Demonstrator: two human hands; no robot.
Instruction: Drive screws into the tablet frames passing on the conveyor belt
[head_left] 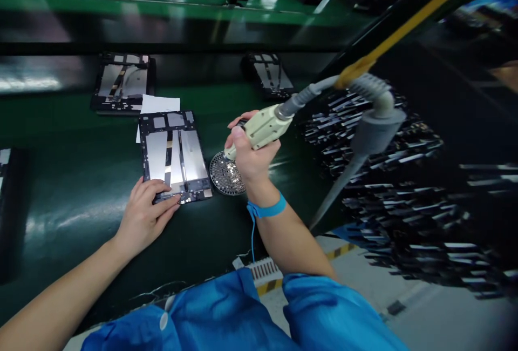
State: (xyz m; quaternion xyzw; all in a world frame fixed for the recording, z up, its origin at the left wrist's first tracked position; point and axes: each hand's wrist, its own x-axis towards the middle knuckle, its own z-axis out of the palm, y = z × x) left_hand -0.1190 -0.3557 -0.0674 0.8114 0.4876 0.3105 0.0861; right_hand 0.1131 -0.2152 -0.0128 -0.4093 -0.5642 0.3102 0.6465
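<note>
My right hand (254,159) is wrapped round a cream electric screwdriver (265,127), thumb along its front end. The screwdriver leans down to the left, its tip over a round dish (214,181) with a pitted surface and small shiny screws in it; whether a screw sits on the tip is too small to tell. Left of the dish lies an opened tablet (198,159), silver battery cells and dark ribbon cables facing up. Fingers outstretched, my left hand (145,213) rests on the tablet's lower left edge. White paper (161,104) sticks out behind the tablet.
Two more opened tablets (123,83) (270,74) lie farther back on the green work surface (73,178). A grey cable (378,129) hangs from a yellow strap (404,27). Many dark, thin parts (400,200) stand in rows at the right. A blue wrist strap (269,208) trails a cord.
</note>
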